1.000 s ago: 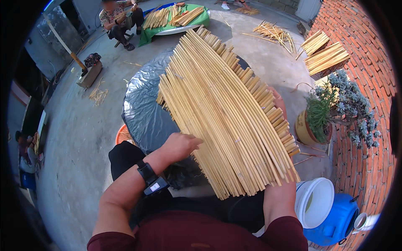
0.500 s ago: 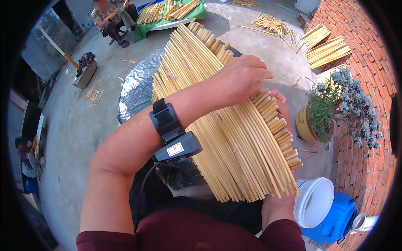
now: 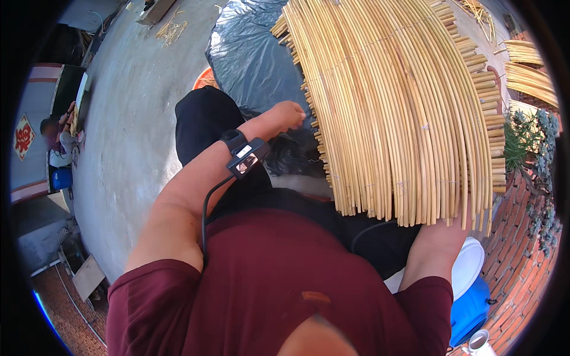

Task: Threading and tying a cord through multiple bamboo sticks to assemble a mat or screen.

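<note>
A mat of thin straw-coloured reed stalks (image 3: 380,113), bound side by side with fine thread, spreads over my lap and beyond. Thicker cut stalk ends jut out from under its right edge. Just off the mat's left edge is my left hand (image 3: 288,116), fingers curled together; whether something thin is pinched in them is too small to see. A strap with a small black device sits on that wrist. My right forearm runs up beneath the mat's near right corner, and the mat hides the right hand.
Dark shiny plastic sheeting (image 3: 249,56) lies beyond my left hand, with an orange rim (image 3: 205,78) beside it. At right are a potted plant (image 3: 522,142), reed bundles (image 3: 528,80), a brick wall (image 3: 522,267), a white bucket (image 3: 469,267) and a blue barrel (image 3: 472,314). Another person (image 3: 56,133) sits far left.
My left hand has come off the top of the mat and back to its left side. The view has tilted down and left, so the mat shows farther up and right.
</note>
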The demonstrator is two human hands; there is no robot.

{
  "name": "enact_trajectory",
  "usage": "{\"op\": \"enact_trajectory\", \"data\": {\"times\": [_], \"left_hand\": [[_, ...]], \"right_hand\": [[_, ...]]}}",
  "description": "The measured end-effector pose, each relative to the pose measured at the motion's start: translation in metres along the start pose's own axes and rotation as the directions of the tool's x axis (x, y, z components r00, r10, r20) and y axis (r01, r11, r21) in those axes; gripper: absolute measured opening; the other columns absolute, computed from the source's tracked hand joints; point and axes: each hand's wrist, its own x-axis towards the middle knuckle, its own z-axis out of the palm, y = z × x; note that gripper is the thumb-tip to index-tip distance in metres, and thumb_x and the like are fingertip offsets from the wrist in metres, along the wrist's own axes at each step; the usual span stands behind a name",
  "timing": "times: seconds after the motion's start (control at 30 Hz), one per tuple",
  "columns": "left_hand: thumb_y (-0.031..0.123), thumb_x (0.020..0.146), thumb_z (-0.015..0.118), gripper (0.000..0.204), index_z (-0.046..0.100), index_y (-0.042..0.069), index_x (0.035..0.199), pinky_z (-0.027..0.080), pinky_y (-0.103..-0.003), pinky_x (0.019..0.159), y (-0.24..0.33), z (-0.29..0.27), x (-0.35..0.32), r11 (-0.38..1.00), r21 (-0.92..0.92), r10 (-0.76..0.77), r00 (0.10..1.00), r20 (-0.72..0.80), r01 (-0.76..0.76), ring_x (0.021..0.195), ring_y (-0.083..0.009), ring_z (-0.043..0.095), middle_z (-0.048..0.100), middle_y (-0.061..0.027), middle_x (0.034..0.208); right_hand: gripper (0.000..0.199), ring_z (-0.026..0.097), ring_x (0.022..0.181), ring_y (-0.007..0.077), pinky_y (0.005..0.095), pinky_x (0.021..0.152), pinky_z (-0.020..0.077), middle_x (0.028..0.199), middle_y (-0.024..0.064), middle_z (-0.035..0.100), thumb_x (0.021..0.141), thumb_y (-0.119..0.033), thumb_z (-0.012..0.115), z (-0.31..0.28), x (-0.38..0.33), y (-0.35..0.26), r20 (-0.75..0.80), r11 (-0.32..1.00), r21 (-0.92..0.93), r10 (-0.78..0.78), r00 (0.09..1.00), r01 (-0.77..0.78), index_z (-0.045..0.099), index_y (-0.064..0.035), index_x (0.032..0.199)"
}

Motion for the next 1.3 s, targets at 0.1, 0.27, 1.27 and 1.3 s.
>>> {"op": "enact_trajectory", "data": {"times": [0.1,0.27,1.27,1.3], "left_hand": [[0.024,0.095,0.043,0.029,0.053,0.006,0.115,0.043,-0.040,0.085,-0.063,0.037,0.013,0.945,-0.308,-0.082,0.992,0.099,0.109,0.102,-0.0239,0.055,0.058,-0.0097,0.112],[0.020,0.094,0.042,0.019,0.053,0.009,0.105,0.044,-0.040,0.081,-0.078,0.078,0.016,0.668,-0.739,-0.029,0.996,0.084,0.082,0.095,-0.0204,0.056,0.058,-0.0070,0.104],[0.012,0.095,0.044,0.018,0.057,0.002,0.102,0.051,-0.040,0.079,-0.065,0.066,0.009,0.316,-0.947,0.070,0.997,-0.044,-0.064,0.086,-0.0214,0.062,0.063,-0.0089,0.098],[0.012,0.095,0.043,0.018,0.056,0.001,0.102,0.051,-0.040,0.079,-0.066,0.065,0.010,0.304,-0.950,0.083,0.995,-0.047,-0.071,0.087,-0.0215,0.062,0.063,-0.0092,0.098]], "right_hand": [[0.036,0.058,0.106,0.0206,0.0343,0.088,0.0499,0.116,0.0118,0.059,0.095,-0.023,0.047,0.000,-0.001,0.003,-0.053,1.000,-0.009,0.014,0.998,-0.014,0.044,-0.0068,0.127],[0.036,0.058,0.106,0.0210,0.0347,0.088,0.0497,0.116,0.0118,0.058,0.095,-0.024,0.047,0.000,-0.005,0.008,-0.129,1.000,-0.014,0.024,0.991,-0.026,0.045,-0.0067,0.127],[0.036,0.057,0.107,0.0237,0.0369,0.088,0.0485,0.117,0.0121,0.058,0.095,-0.025,0.046,-0.001,-0.072,0.023,-0.493,0.995,-0.101,-0.066,0.868,0.018,0.047,-0.0062,0.125],[0.036,0.057,0.107,0.0238,0.0370,0.088,0.0484,0.117,0.0121,0.058,0.095,-0.025,0.046,0.000,-0.077,0.025,-0.511,0.994,-0.109,-0.081,0.856,0.029,0.047,-0.0062,0.125]]}}
